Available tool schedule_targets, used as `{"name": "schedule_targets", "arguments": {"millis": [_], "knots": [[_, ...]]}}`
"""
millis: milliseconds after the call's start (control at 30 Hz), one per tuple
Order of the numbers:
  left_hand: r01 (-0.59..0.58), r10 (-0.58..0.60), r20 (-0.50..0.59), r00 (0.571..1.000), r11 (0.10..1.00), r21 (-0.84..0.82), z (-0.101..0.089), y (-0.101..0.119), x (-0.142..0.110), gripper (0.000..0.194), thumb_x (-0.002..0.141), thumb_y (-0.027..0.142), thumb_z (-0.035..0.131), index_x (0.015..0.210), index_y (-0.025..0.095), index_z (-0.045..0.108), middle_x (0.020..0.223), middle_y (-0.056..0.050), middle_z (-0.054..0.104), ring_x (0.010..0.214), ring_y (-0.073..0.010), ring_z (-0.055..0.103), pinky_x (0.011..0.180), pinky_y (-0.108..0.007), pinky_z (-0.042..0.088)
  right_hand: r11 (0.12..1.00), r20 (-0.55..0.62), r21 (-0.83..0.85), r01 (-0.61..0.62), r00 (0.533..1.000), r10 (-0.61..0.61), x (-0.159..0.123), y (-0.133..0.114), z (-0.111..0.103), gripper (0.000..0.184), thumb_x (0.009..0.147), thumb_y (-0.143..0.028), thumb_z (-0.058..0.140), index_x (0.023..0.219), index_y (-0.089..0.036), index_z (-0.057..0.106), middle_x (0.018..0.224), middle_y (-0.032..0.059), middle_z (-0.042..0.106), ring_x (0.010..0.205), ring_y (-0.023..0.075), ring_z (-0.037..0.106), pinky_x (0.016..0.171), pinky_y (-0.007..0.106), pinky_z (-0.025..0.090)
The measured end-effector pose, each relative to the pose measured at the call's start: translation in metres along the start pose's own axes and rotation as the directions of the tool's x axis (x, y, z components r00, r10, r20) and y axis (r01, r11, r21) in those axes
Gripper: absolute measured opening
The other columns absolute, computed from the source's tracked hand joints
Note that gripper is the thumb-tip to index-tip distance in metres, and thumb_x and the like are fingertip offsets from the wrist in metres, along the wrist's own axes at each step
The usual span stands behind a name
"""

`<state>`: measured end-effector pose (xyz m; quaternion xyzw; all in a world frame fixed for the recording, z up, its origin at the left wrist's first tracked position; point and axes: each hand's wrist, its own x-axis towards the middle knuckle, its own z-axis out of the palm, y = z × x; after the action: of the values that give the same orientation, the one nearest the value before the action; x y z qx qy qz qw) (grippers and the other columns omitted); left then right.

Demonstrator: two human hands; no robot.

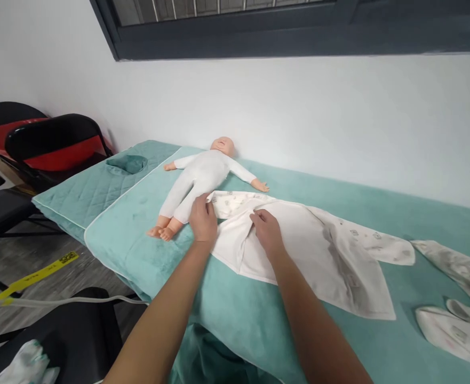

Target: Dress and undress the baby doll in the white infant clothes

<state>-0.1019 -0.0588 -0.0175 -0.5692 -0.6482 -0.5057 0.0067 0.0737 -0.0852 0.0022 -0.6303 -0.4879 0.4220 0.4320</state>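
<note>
A white baby top (299,242) with small prints on its sleeves lies spread on the green bed cover. At the end of its left sleeve, my left hand (203,220) closes its fingers on the cuff. My right hand (265,229) pinches the cloth near where that sleeve joins the body of the top. Just beyond my left hand, a baby doll (206,173) in a white suit lies on its back with arms spread. The top's other sleeve (387,248) stretches out to the right.
Printed baby clothes (454,261) and a folded white printed piece (454,330) lie at the right. The bed (138,224) stands against a white wall below a window (235,37). Black chairs (58,138) are at the left; one nearby holds a white cloth (24,365).
</note>
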Motion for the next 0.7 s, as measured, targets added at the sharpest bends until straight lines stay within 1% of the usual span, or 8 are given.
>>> {"name": "schedule_targets", "arguments": {"millis": [100,267,333,400,467,533,633,700], "knots": [[-0.016,0.014,-0.079,0.997,0.999,-0.034,0.005,-0.001,0.007,0.032,0.096,0.022,0.037,0.122,0.015,0.054,0.114,-0.014,0.063,0.112,-0.0233,0.058,0.098,-0.038,0.047,0.985,0.032,0.168,-0.039,0.999,0.034,0.001,0.001,-0.004,0.02,0.075,-0.041,0.052,0.071,-0.021,0.051,0.072,-0.0005,0.058,0.071,0.0148,0.057,0.062,0.024,0.048],[-0.149,0.153,-0.135,0.979,0.988,0.037,0.001,0.004,0.006,0.033,0.089,0.011,0.039,0.119,0.014,0.055,0.119,-0.014,0.059,0.119,-0.0232,0.053,0.104,-0.039,0.043,0.977,0.039,0.209,-0.038,0.999,0.031,0.006,0.004,-0.004,0.021,0.078,-0.039,0.045,0.078,-0.02,0.053,0.091,0.0053,0.066,0.079,0.0161,0.065,0.063,0.025,0.054],[-0.227,0.233,-0.1,0.967,0.972,0.061,-0.005,0.008,-0.001,0.031,0.089,0.011,0.04,0.114,0.015,0.058,0.117,-0.014,0.06,0.116,-0.0237,0.054,0.103,-0.04,0.043,0.987,0.013,0.162,-0.015,1.0,0.013,0.008,0.006,-0.004,0.02,0.078,-0.039,0.047,0.077,-0.02,0.054,0.091,0.0049,0.066,0.084,0.0174,0.065,0.067,0.027,0.055],[-0.298,0.297,0.016,0.955,0.953,0.063,-0.013,0.014,-0.012,0.029,0.09,0.011,0.04,0.11,0.017,0.06,0.111,-0.012,0.063,0.11,-0.0235,0.057,0.098,-0.04,0.044,0.993,-0.022,0.114,0.017,1.0,-0.014,0.012,0.009,-0.003,0.016,0.078,-0.035,0.05,0.08,-0.021,0.056,0.095,0.0047,0.066,0.091,0.0188,0.063,0.078,0.031,0.056],[-0.313,0.294,0.164,0.942,0.944,0.103,-0.021,0.019,-0.026,0.026,0.091,0.015,0.042,0.11,0.019,0.06,0.105,-0.011,0.066,0.105,-0.0245,0.06,0.092,-0.04,0.045,0.993,-0.065,-0.03,0.117,0.991,-0.118,0.015,0.012,-0.004,0.015,0.079,-0.027,0.05,0.089,-0.02,0.06,0.106,0.0059,0.066,0.103,0.0199,0.06,0.093,0.034,0.051],[-0.257,0.199,0.265,0.943,0.945,0.203,-0.029,0.022,-0.039,0.024,0.093,0.024,0.046,0.112,0.019,0.06,0.102,-0.011,0.068,0.102,-0.0275,0.061,0.088,-0.042,0.045,0.933,-0.053,-0.268,0.242,0.963,-0.265,0.017,0.014,-0.004,0.026,0.08,-0.019,0.047,0.101,-0.02,0.062,0.117,0.0077,0.064,0.115,0.0209,0.055,0.104,0.036,0.042],[-0.141,0.045,0.304,0.952,0.943,0.303,-0.039,0.024,-0.055,0.029,0.093,0.039,0.05,0.111,0.019,0.062,0.1,-0.012,0.07,0.099,-0.032,0.061,0.085,-0.046,0.045,0.772,0.031,-0.552,0.316,0.932,-0.36,0.019,0.017,-0.002,0.039,0.085,-0.017,0.043,0.12,-0.019,0.06,0.13,0.0099,0.06,0.125,0.023,0.049,0.109,0.037,0.035],[-0.093,0.015,0.324,0.946,0.969,0.227,-0.044,0.025,-0.062,0.028,0.093,0.038,0.05,0.109,0.019,0.063,0.1,-0.011,0.071,0.097,-0.0311,0.062,0.086,-0.046,0.045,0.687,0.062,-0.659,0.306,0.932,-0.356,0.018,0.019,0.0,0.044,0.09,-0.02,0.04,0.132,-0.017,0.053,0.139,0.011,0.054,0.131,0.0239,0.044,0.111,0.037,0.032]]}}
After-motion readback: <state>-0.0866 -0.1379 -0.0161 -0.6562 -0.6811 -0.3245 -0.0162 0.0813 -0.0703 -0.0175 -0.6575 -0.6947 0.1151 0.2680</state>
